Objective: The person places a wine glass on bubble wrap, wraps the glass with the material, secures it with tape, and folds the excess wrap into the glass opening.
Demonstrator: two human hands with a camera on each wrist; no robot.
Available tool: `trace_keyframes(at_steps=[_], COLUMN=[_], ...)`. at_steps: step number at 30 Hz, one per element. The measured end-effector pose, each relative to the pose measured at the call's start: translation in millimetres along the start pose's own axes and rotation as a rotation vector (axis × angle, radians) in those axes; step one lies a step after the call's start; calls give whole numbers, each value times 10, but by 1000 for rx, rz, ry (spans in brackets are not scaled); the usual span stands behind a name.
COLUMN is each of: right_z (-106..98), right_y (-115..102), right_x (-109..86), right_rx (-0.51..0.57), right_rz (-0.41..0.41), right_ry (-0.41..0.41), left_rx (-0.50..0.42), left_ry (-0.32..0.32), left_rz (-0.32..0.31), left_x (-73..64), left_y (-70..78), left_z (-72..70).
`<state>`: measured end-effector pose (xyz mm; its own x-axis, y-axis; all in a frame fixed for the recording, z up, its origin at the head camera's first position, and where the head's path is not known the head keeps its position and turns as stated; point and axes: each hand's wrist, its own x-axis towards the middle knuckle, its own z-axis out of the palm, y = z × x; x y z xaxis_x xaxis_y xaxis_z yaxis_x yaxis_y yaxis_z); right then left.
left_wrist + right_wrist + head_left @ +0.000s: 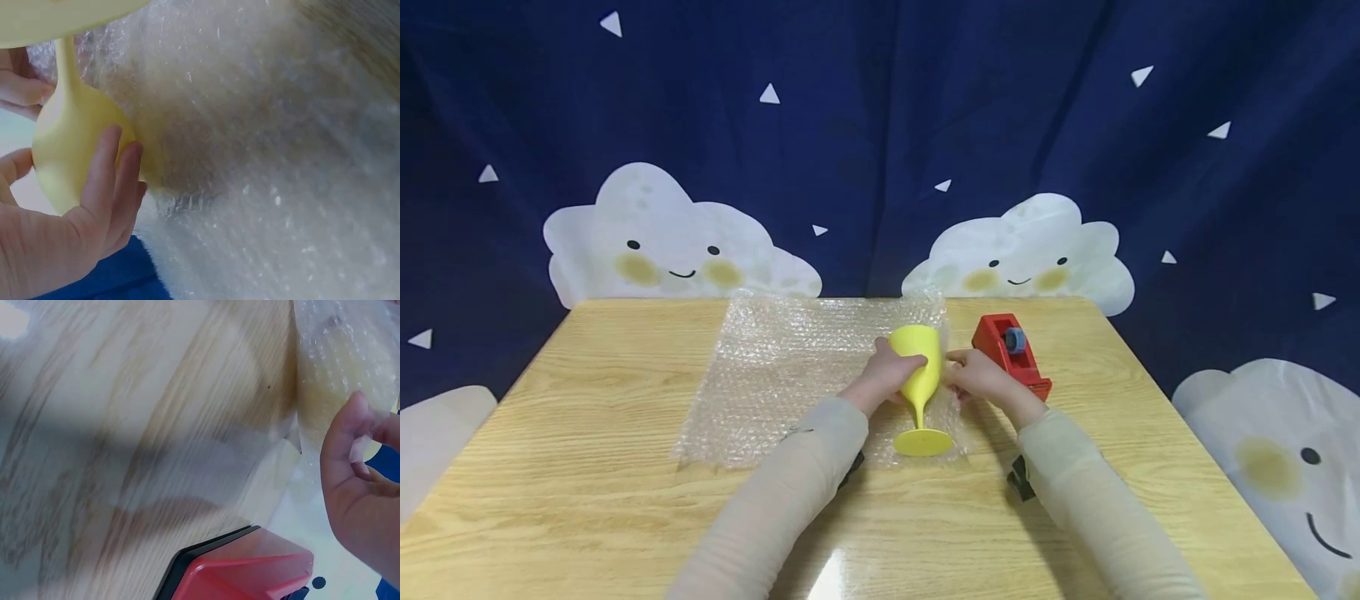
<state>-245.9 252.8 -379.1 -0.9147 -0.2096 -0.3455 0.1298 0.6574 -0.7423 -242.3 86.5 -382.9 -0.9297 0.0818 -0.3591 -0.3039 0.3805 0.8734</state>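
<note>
A yellow plastic goblet (931,379) lies toward the right edge of a clear bubble wrap sheet (790,367), its foot toward me. My left hand (883,372) grips the bowl, thumb on one side and fingers round the other, as the left wrist view shows on the goblet (75,134). Close by on the right, my right hand (983,375) pinches the raised edge of the bubble wrap (344,362) between thumb and fingers. In the right wrist view, yellow shows through the wrap beside that hand (365,487).
A red tape dispenser (1011,354) with a blue-cored roll stands just beyond my right hand. Everything rests on a wooden table (587,417). Behind its far edge hangs a dark blue curtain (850,108) with white clouds and triangles.
</note>
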Motion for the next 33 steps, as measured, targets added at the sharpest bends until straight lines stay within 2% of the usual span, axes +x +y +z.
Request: trace_keyframes(at_steps=[4,8,10,13,16,19,21,29,33], right_z=[21,47,49,35,15,2,-3,-14,4], right_y=[-27,-57,-72,-84,-96,-102,-105,-103,-88], right_x=[2,7,8,6,-1,-4,-6,-6,-12], right_rx=[26,171,247,301,318,321,320,304,295], right_rz=[-7,10,23,29,23,11,2,-4,-3], right_ry=[-7,-63,-96,-135,-166,-187,-194,-202,-201], left_rx=[77,196,249,300,300,300,339,412,449], left_ry=[-1,-31,-41,-55,-57,-50,-51,20,55], left_rz=[25,28,48,77,88,69,53,92,79], left_x=[-43,-105,-123,-121,-73,-36,-17,-156,-185], left_y=[19,25,18,-12,-67,-95,-98,-17,-23], left_z=[-22,-54,-53,-22,26,52,57,29,55])
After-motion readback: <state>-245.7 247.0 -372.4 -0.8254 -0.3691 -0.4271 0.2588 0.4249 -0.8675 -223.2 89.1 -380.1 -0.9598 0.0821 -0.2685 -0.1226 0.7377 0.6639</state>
